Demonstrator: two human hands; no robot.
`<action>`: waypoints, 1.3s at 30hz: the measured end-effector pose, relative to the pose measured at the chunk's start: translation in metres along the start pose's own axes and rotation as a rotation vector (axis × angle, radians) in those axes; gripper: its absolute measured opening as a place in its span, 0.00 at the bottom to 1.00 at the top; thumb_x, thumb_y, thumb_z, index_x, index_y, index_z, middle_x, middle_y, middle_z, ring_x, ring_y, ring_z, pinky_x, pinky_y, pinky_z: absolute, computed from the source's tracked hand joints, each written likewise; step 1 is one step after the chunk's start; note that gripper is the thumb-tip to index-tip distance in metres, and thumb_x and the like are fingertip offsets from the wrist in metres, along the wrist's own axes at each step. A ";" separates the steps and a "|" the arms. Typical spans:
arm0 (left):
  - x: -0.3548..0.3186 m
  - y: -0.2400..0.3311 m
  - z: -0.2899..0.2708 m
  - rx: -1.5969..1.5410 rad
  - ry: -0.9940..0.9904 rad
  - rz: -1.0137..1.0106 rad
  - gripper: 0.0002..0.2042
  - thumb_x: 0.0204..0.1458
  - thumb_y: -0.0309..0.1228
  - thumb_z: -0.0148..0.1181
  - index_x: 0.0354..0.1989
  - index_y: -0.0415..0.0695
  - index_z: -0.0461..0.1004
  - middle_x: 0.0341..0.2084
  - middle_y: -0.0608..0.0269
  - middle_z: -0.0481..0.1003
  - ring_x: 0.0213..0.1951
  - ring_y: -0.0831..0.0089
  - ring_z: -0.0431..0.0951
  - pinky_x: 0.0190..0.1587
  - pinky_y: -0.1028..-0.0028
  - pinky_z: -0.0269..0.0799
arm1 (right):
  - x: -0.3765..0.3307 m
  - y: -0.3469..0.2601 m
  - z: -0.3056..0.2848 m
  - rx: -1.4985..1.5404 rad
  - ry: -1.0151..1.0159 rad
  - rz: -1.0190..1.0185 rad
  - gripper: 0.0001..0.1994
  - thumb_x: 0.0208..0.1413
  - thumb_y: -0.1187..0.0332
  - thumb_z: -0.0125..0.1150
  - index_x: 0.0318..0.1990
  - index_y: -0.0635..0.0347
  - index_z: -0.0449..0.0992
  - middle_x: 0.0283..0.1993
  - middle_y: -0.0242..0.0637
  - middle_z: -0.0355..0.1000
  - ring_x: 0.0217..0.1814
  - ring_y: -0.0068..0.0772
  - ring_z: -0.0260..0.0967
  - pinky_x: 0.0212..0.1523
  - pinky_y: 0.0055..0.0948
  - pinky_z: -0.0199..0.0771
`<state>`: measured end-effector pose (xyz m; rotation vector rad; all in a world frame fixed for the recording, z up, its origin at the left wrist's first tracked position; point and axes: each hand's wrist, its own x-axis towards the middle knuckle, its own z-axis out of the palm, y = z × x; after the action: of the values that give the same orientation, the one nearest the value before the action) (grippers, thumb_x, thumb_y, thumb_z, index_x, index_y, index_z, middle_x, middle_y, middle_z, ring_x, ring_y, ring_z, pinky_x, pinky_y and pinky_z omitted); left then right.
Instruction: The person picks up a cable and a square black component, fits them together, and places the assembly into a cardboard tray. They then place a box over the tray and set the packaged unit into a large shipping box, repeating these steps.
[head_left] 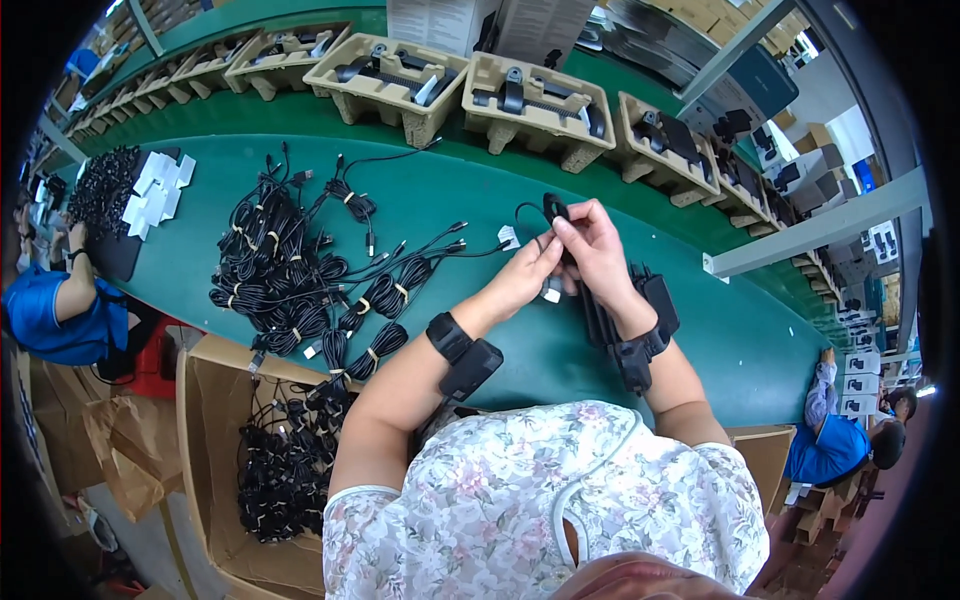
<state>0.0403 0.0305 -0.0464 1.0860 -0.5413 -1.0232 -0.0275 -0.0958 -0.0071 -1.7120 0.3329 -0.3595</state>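
Above the green table both my hands meet around a black cable [526, 208]. My left hand [522, 276] pinches it from the left, fingers closed. On the other side my right hand [594, 250] has its fingers closed on a dark, rounded part at the cable's upper end, which my fingers partly cover. A small white piece [551, 291] shows just below my fingers; I cannot make out whether it is a plug or a tag. Left of my hands lies a large pile of bundled black cables [265, 250], many tied with pale bands. Several flat black pieces [655, 300] lie beside my right forearm.
Moulded pulp trays [425, 132] holding black parts line the far side. A cardboard box [195, 440] with more cables stands below the table's left edge. White cards [158, 190] lie far left. A metal post [820, 225] crosses at right. People in blue work at both sides.
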 end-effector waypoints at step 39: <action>0.007 0.004 -0.054 -0.023 0.220 0.004 0.06 0.56 0.24 0.48 0.41 0.41 0.68 0.32 0.62 0.73 0.27 0.81 0.72 0.20 0.86 0.59 | 0.200 -0.003 -0.191 -1.539 0.137 0.165 0.14 0.56 0.61 0.46 0.41 0.62 0.69 0.37 0.49 0.74 0.43 0.51 0.71 0.41 0.46 0.70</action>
<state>0.0876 0.0499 -0.0657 1.1594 -0.3529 -0.8913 0.0743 -0.3486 0.0365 -3.1174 1.0092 -0.0338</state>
